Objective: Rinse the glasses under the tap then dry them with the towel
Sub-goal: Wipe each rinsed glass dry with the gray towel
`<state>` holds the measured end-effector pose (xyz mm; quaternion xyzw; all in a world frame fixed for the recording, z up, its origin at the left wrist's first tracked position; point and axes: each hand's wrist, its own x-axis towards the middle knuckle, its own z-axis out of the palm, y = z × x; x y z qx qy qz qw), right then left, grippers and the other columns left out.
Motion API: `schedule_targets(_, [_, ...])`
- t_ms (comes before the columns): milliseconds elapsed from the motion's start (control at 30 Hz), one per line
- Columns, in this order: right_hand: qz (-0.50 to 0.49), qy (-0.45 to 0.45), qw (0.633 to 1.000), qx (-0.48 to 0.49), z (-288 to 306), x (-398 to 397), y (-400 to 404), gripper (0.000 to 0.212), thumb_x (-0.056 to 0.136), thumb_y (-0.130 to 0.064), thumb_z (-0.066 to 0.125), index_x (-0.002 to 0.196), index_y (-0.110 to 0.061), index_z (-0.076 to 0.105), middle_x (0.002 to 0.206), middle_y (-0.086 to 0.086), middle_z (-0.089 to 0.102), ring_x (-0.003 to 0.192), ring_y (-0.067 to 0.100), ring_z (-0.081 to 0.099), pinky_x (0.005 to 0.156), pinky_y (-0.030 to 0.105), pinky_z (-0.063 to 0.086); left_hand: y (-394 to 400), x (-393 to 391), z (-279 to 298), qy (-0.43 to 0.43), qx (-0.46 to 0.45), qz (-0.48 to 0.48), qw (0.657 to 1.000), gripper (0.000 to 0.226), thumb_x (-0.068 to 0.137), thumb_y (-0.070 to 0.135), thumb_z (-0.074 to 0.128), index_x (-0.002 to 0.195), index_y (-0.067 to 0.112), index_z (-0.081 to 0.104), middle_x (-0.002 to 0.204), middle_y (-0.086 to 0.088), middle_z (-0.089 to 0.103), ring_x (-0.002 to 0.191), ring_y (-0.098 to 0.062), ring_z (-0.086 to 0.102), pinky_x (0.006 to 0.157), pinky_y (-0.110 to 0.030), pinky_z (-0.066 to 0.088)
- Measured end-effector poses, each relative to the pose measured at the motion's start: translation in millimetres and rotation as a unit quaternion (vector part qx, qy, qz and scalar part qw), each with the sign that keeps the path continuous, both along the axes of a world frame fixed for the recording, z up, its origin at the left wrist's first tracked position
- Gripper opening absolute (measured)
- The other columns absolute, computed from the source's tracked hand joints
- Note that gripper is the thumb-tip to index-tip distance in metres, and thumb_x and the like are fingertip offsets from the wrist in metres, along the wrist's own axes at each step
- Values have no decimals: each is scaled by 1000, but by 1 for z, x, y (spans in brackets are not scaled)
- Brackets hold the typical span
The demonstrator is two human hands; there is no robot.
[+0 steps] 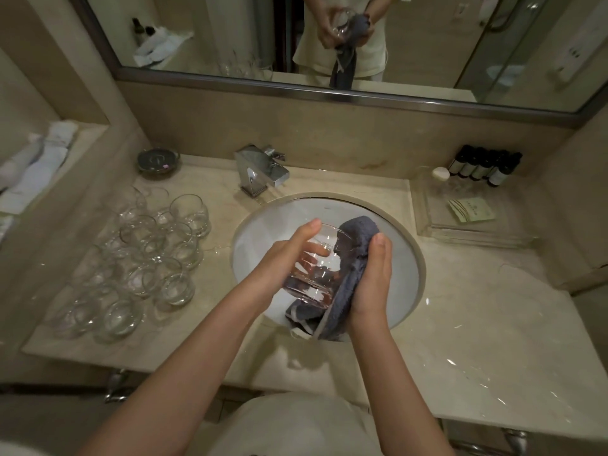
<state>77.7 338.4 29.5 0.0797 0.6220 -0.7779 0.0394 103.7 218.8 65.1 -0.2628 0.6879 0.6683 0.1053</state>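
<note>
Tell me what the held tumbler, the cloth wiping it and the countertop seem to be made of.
Tumbler: clear glass; fingers show through it, with bright glints.
Cloth: dark grey terry-like fabric, with a nubby matte pile; the fibre is unclear.
Countertop: polished beige stone, probably marble or a lookalike, faintly veined and reflective.

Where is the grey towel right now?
In the head view, the towel is over the sink, held by the right hand against the glass in the left hand.

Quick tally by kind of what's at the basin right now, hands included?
Hands: 2, left hand and right hand
Glass: 1
Grey towel: 1
Tap: 1
Total: 5
</note>
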Motion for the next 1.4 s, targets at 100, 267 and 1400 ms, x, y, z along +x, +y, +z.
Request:
schedule_targets(100, [-1, 1, 1000, 23, -1, 0, 2, 33, 104, -37, 34, 113, -15, 56, 94, -10, 62, 80, -7, 60, 71, 12, 46, 1, -1, -3, 27, -1, 35, 999, 73, 64, 76, 50, 104, 17, 68, 79, -1, 69, 61, -12, 65, 55, -24, 47])
schedule_targets(267, [-5, -2, 999, 42, 3, -5, 6, 30, 102, -41, 37, 118, -21, 52, 103, -6, 62, 93, 5, 60, 80, 23, 47, -1, -2, -10, 40, 2, 59, 997, 52, 86, 63, 53, 97, 13, 61, 83, -7, 75, 67, -19, 72, 57, -28, 51])
schedule_targets(1400, [228, 140, 946, 184, 3, -10, 15, 33, 92, -49, 47, 99, -27, 69, 96, -7, 72, 96, 12, 66, 87, 31, 51, -34, -18, -13, 71, 94, 45, 992, 47, 68, 55, 75, 90, 18, 57, 76, 0, 64, 70, -26, 62, 65, -35, 51])
